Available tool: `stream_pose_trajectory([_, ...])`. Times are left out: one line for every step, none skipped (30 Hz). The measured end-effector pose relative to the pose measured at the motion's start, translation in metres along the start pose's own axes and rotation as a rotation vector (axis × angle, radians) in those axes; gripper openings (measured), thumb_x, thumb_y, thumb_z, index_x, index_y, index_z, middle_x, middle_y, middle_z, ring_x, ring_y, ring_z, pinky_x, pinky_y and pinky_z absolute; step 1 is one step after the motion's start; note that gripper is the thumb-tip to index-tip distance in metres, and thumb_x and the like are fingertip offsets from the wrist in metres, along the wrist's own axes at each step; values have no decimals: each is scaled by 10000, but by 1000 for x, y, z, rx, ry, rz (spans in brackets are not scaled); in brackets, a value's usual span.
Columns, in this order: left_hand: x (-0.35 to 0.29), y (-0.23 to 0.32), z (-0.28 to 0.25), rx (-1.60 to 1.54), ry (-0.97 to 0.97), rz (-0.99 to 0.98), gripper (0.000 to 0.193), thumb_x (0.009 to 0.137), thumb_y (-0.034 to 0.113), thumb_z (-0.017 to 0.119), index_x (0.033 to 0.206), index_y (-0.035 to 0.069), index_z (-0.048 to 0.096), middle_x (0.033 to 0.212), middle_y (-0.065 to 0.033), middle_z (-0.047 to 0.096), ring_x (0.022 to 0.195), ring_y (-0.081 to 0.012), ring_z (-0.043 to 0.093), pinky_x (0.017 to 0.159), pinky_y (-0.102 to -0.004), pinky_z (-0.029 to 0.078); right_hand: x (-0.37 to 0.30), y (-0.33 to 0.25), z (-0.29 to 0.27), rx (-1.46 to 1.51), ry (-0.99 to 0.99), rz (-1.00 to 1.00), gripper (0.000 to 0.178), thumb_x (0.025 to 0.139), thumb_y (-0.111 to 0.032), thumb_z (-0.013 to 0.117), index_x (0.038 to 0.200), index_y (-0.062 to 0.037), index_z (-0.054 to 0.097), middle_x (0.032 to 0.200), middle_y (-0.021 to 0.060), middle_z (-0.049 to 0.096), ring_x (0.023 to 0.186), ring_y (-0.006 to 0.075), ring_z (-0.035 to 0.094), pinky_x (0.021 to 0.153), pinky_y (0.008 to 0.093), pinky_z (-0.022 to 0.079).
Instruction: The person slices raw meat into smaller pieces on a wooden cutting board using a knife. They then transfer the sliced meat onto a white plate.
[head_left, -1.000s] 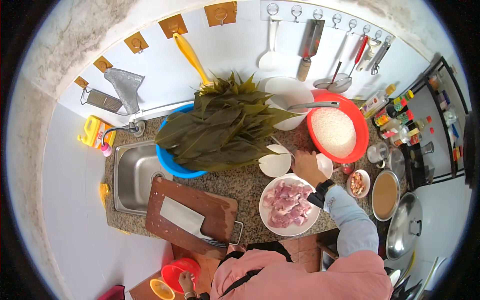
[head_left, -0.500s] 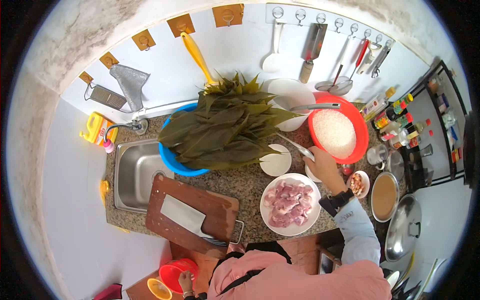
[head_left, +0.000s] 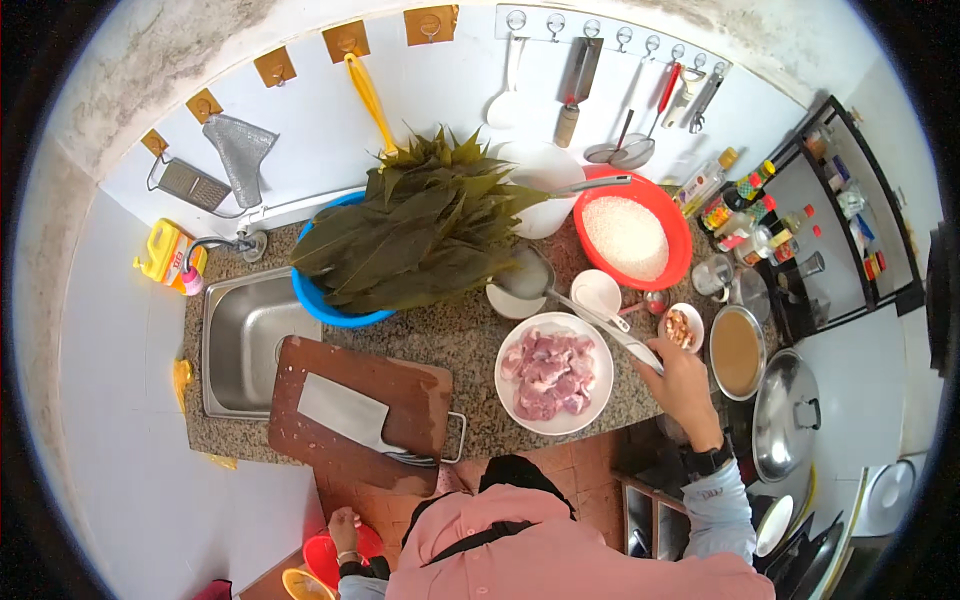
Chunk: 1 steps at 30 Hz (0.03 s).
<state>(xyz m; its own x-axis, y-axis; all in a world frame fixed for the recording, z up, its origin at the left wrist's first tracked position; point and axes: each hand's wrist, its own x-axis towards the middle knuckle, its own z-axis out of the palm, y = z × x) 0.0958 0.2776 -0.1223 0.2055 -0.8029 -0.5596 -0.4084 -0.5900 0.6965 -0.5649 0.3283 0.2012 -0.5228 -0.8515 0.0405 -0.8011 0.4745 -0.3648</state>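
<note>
My right hand [head_left: 684,392] is closed around the pale handle of a metal ladle [head_left: 607,325]. The ladle's round bowl is over a small white bowl [head_left: 508,305] at the edge of the leaf pile and hides part of it. In front lies a white plate [head_left: 504,404] of raw meat pieces [head_left: 550,375]. Right of the ladle are a white cup [head_left: 597,290] and a small bowl of diced food [head_left: 679,328]. My left hand [head_left: 344,530] hangs low by a red bucket [head_left: 368,545], its fingers curled with nothing visible in them.
Large green leaves [head_left: 410,230] overfill a blue basin [head_left: 345,316]. A red basin [head_left: 672,210] holds white rice [head_left: 625,240]. A cleaver [head_left: 342,408] lies on a wooden board [head_left: 410,385] by the sink [head_left: 245,340]. Bottles [head_left: 740,215] and a bowl of brown liquid [head_left: 737,350] are at right.
My right hand has moved toward me and right with the ladle. Its bowl, earlier hidden by the leaves, now shows over the small white bowl. The whole view has shifted slightly.
</note>
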Motion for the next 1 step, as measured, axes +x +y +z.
stream_pose_trajectory([5, 3, -1, 25, -20, 12, 185, 916, 126, 599, 1025, -22, 622, 879, -111, 665, 748, -169, 657, 609, -289, 565, -10, -5, -7, 21, -71, 73, 308, 809, -235, 713, 1046, -47, 654, 946, 206, 678, 871, 371, 658, 731, 456, 510])
